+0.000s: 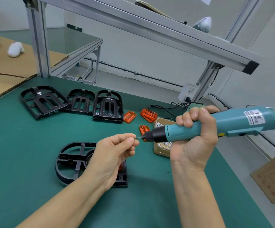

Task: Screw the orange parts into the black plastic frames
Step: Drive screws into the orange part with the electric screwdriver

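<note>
Work looks early: three black frames (71, 102) lie in a row at upper left of the green surface (26, 153) with no orange showing in them, and three orange parts (144, 120) lie loose right of them at centre. A fourth frame (77, 162) sits at lower centre, under the left hand (115, 153), with a hint of orange by its right edge. That hand's grip pinches a small screw (134, 137) against the bit of the teal screwdriver (215, 124), clenched in the right hand (196, 137) above a box of screws (162, 145).
</note>
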